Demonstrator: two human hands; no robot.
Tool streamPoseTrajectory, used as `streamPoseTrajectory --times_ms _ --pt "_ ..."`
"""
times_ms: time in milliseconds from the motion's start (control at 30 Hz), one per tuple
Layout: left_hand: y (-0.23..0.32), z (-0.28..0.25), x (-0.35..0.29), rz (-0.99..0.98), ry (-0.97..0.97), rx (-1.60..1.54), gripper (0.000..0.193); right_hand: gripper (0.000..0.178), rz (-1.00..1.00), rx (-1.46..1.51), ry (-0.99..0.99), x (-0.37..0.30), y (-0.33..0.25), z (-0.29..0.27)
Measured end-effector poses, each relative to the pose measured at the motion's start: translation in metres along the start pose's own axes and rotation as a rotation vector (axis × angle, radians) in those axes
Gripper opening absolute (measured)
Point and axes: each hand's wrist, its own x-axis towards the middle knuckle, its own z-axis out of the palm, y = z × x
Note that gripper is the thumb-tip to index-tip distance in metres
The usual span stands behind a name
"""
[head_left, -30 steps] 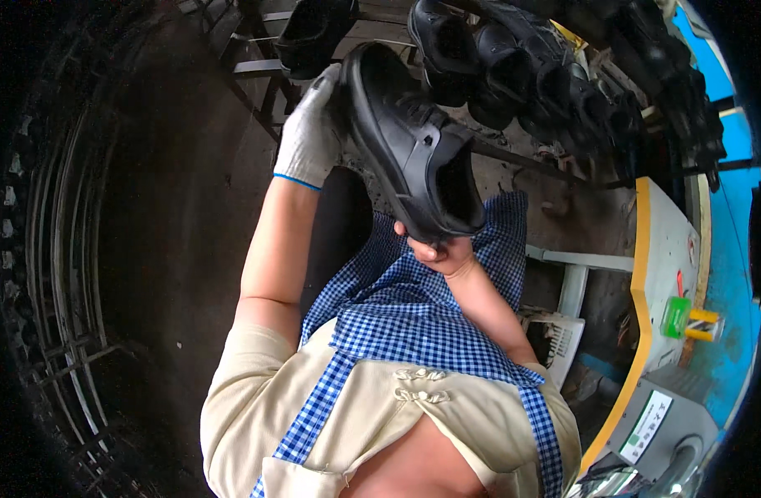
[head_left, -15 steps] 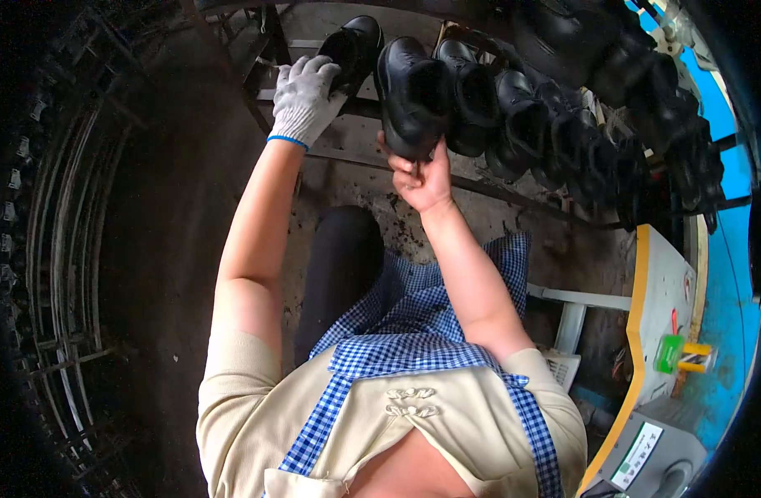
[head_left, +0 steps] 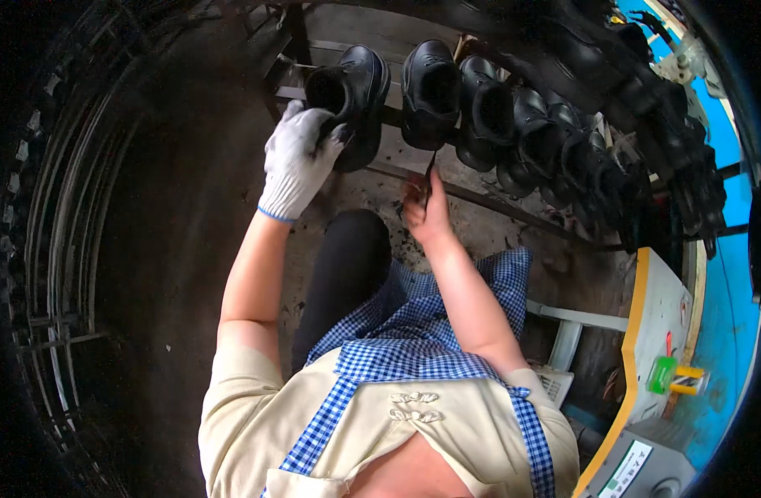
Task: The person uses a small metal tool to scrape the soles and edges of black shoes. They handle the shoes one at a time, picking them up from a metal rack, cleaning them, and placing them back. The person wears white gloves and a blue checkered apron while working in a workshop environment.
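My left hand [head_left: 299, 158], in a white knitted glove with a blue cuff edge, grips a black leather shoe [head_left: 365, 104] by its side near the opening. Its thumb and fingers close on the shoe's edge. My bare right hand [head_left: 428, 207] is closed around a thin, dark, pointed tool [head_left: 431, 173], whose exact kind I cannot make out. The tool points up toward the heel of a second black shoe [head_left: 431, 91], which stands on the rack just beyond that hand. Its fingers are partly blurred.
More black shoes [head_left: 487, 112] line the dark metal rack [head_left: 513, 212], curving away to the right. A white panel with yellow edging [head_left: 638, 332] stands at right, beside a green-and-yellow object [head_left: 678, 378]. Dark metal racking [head_left: 65, 249] runs along the far left.
My left hand has drawn the left shoe nearer and turned it. My right hand has come away from the second shoe's heel, and the thin tool now shows. The view has shifted slightly.
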Motion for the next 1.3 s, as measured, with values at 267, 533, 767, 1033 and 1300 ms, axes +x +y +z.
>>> streamPoseTrajectory --times_ms 267,533,767,1033,1300 --pt "0.000 0.026 -0.006 0.322 0.138 -0.035 0.036 0.030 -0.059 -0.270 -0.141 -0.050 0.026 -0.009" --pt "-0.031 0.069 0.058 0.493 -0.006 0.126 0.037 0.031 -0.220 -0.300 0.065 -0.063 -0.002 -0.040" --pt "-0.034 0.072 0.029 -0.066 0.607 -0.683 0.023 0.033 -0.508 0.131 0.446 -0.031 -0.070 -0.153" --pt "-0.098 0.148 0.071 -0.880 -0.076 -1.936 0.054 0.040 -0.656 0.549 0.326 -0.003 -0.201 -0.209" --pt "-0.108 0.158 0.082 -0.926 0.008 -1.777 0.045 0.037 -0.676 0.343 0.243 0.013 -0.235 -0.238"
